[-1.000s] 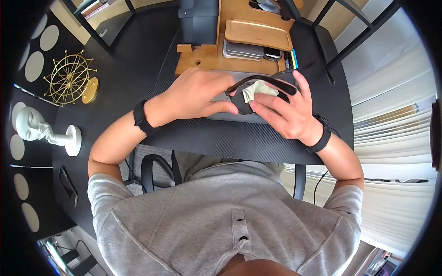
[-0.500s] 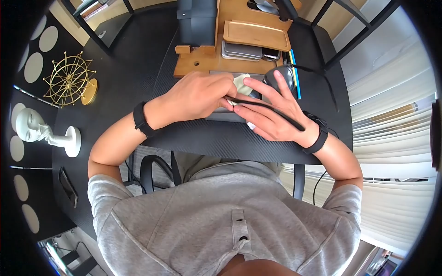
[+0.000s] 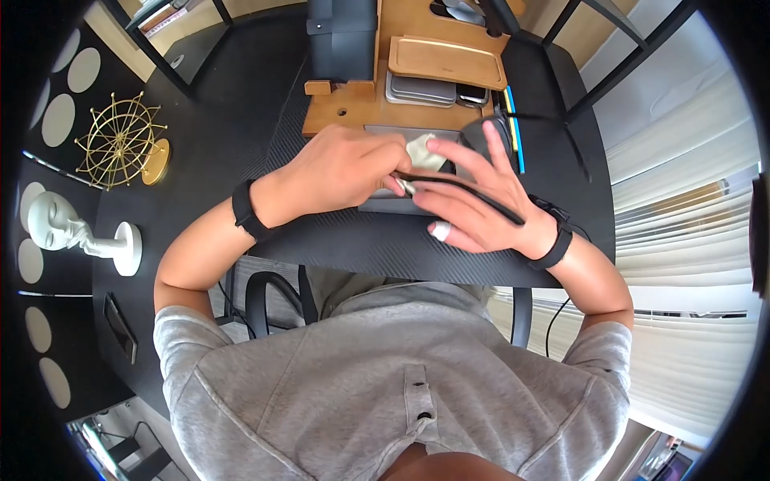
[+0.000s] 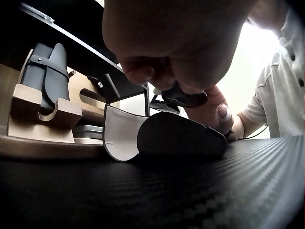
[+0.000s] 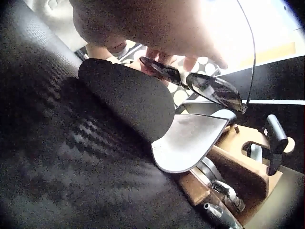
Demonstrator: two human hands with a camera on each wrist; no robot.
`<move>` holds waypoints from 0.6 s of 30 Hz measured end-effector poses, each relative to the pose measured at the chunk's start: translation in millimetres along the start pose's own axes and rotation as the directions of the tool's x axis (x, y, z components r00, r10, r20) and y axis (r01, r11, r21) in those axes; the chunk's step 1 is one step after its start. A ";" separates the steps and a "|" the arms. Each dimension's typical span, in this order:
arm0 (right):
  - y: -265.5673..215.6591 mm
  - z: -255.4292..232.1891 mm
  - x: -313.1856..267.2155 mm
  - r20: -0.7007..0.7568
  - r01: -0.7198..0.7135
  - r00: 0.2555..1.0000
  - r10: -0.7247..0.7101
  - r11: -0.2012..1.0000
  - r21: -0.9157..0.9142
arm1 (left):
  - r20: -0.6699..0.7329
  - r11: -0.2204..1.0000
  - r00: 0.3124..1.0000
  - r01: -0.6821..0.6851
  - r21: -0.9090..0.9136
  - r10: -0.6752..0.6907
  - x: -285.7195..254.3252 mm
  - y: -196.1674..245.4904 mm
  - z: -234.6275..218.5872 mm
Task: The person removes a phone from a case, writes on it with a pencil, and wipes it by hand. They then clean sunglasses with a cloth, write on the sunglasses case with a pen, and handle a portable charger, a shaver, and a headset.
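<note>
My left hand (image 3: 341, 168) pinches one end of a pair of dark sunglasses (image 5: 214, 91), together with part of a pale cloth (image 3: 423, 152). One temple lies slanting across my right hand (image 3: 489, 192), whose fingers are straight and spread. A fingertip of that hand is right at the cloth's edge, and a white wrap or patch shows on its lowest digit. The far lens shows partly behind the right fingers. Below both hands a dark case (image 4: 181, 136) with a pale-lined flap (image 4: 123, 133) lies on the black desk (image 3: 353, 240).
A wooden organizer (image 3: 337, 120) stands behind the hands, with a dark case (image 3: 341, 48) and a wooden tray (image 3: 447, 62). On the left are a gold wheel ornament (image 3: 120, 136), a white figurine (image 3: 60, 220) and a phone (image 3: 120, 329). Blinds (image 3: 674, 256) hang at the right.
The sunglasses have turned, so the near temple now slants down across the right hand. My right fingers were at the cloth on the lens and have since spread; the left hand now grips cloth too.
</note>
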State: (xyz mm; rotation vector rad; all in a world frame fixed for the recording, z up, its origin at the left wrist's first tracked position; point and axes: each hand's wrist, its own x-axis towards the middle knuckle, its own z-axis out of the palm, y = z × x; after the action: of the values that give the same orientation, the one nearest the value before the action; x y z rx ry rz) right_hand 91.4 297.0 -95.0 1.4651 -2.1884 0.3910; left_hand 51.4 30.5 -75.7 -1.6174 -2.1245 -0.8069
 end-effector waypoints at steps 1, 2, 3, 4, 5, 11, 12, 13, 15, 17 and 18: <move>1.2 -1.4 0.4 -0.002 0.043 0.999 -0.043 0.999 -0.018 | 0.018 1.000 1.000 0.009 0.003 -0.009 -1.5 -0.8 -0.1; 1.1 -3.3 -0.4 -0.002 0.083 0.997 -0.083 0.996 -0.033 | 0.037 1.000 0.999 0.021 0.003 -0.021 -3.8 -0.6 0.7; 2.3 -4.0 -1.1 -0.039 0.107 0.993 -0.109 0.993 -0.049 | 0.030 1.000 0.999 0.020 0.023 -0.021 -3.8 0.6 1.0; 2.8 -4.1 -1.2 -0.077 0.129 0.988 -0.134 0.989 -0.066 | 0.024 0.999 0.999 0.020 0.042 -0.021 -1.7 2.2 0.3; 1.0 -4.2 -1.3 -0.108 0.109 0.987 -0.120 0.989 -0.098 | 0.018 0.998 1.000 0.019 0.063 -0.020 -1.1 2.9 -0.1; 1.5 -8.4 -5.6 -0.086 -0.038 0.996 0.019 0.974 -0.222 | 0.039 0.997 0.999 0.027 0.071 -0.030 -4.3 0.6 -2.1; 1.4 -9.2 -3.4 -0.069 -0.052 0.997 0.039 0.977 -0.207 | 0.042 0.997 0.999 0.019 0.073 -0.023 -3.4 0.8 -2.2; 0.4 -8.9 -0.7 -0.051 -0.066 0.997 0.058 0.979 -0.191 | 0.045 0.997 0.999 0.013 0.075 -0.016 -3.0 0.9 -1.9; 0.5 -8.8 1.2 0.012 -0.037 0.999 0.040 0.982 -0.184 | 0.052 0.997 0.999 0.010 0.072 -0.014 -4.1 -0.3 -1.1; 2.7 -5.3 0.1 0.029 0.013 1.000 -0.009 0.989 -0.145 | 0.061 0.998 0.998 0.019 0.059 -0.023 -6.3 -1.3 0.8; 2.3 -3.8 -0.5 0.036 0.036 0.999 -0.032 0.992 -0.125 | 0.074 0.998 0.997 0.027 0.063 -0.031 -7.4 0.1 1.1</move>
State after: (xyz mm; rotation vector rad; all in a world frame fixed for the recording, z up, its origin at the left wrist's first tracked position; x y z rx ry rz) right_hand 90.3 300.0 -92.0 1.4479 -2.1696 0.2142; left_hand 53.8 25.6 -80.9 -1.6124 -2.2064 -0.6922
